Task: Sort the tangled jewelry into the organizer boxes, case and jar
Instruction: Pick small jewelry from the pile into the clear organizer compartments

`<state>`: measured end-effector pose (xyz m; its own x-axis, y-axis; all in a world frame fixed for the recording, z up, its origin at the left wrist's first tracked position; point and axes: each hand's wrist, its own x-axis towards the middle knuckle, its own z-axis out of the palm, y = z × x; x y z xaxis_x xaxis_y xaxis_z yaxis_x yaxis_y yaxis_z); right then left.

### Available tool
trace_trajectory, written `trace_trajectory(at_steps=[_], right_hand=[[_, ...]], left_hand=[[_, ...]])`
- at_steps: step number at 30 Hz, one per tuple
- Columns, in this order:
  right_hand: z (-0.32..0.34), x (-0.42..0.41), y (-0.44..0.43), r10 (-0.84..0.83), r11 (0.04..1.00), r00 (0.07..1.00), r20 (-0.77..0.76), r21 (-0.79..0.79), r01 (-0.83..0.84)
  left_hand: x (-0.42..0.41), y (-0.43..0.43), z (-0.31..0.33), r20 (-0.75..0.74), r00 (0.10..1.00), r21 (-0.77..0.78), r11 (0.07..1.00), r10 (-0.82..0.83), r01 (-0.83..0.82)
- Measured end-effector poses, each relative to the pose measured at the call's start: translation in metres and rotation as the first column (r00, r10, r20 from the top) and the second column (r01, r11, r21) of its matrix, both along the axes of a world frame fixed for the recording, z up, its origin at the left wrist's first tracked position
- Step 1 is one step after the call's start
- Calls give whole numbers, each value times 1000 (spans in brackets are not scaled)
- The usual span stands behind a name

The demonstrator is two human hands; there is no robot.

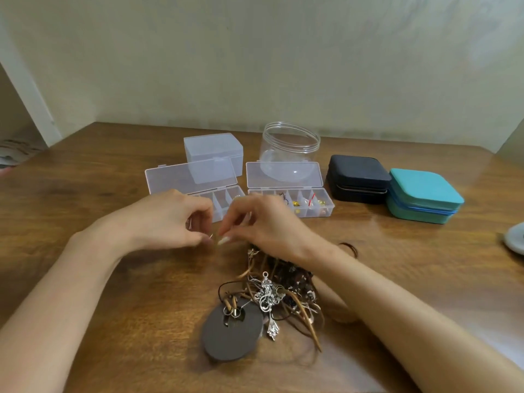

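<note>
A tangled jewelry pile (279,293) of brown cords, silver chains and a round dark pendant (232,333) lies on the wooden table near me. My left hand (167,219) pinches a small thin ring (211,236) just above the table. My right hand (263,222) meets it, its fingertips closed on the same small piece; the grip is blurred. Behind my hands stand two open clear organizer boxes, the left one (195,177) and the right one (289,191) holding several small pieces. A clear jar (290,146) stands open behind them.
A closed clear box (214,150) sits at the back. A black zip case (358,177) and a teal zip case (424,195) lie shut at the right. A brown hair tie (350,248) rests by my right wrist. A white dish edge (514,239) shows far right.
</note>
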<state>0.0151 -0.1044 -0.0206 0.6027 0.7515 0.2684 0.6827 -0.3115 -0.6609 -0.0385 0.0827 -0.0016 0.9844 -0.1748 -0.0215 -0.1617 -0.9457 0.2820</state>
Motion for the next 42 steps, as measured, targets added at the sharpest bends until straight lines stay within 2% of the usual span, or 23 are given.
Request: trace_trajectory(at_steps=[2, 6, 9, 11, 14, 17, 21, 29, 33, 36, 38, 42], right_hand=[[-7, -1, 14, 25, 998, 993, 111, -68, -17], [-9, 0, 17, 52, 989, 987, 154, -147, -29], [6, 7, 5, -27, 995, 986, 167, -95, 43], [18, 16, -13, -62, 989, 991, 119, -123, 76], [22, 19, -32, 17, 956, 999, 39, -293, -5], [15, 18, -32, 49, 930, 995, 91, -369, -12], [12, 18, -30, 63, 910, 986, 152, -415, 5], [12, 19, -31, 85, 903, 988, 131, -430, -21], [19, 23, -39, 100, 921, 995, 28, -380, -81], [28, 28, -48, 77, 960, 996, -56, -267, -89], [32, 30, -52, 74, 978, 993, -88, -189, -90], [32, 29, -51, 84, 993, 987, -135, -74, -94]], left_hand=[[0, -1, 1, 17, 1000, 42, 999, 10, -10], [0, -3, 0, 169, 985, 88, 995, 30, -46], [0, -6, -1, 328, 944, -20, 1000, 21, -15], [-2, -15, 0, 355, 934, -106, 992, -31, 73], [-5, -33, -1, 269, 952, -168, 966, -146, 196], [-6, -37, -5, 138, 966, -73, 970, -219, 230], [-3, -38, -10, 41, 979, 46, 979, -200, 198], [-3, -35, -8, -57, 983, -34, 984, -176, 174], [-5, -31, -6, -84, 980, -142, 976, -179, 166], [-6, -37, -3, 21, 985, -330, 929, -170, 167], [-5, -45, -3, 76, 993, -515, 849, -92, 118], [-1, -56, -11, -15, 1000, -759, 651, 20, -24]])
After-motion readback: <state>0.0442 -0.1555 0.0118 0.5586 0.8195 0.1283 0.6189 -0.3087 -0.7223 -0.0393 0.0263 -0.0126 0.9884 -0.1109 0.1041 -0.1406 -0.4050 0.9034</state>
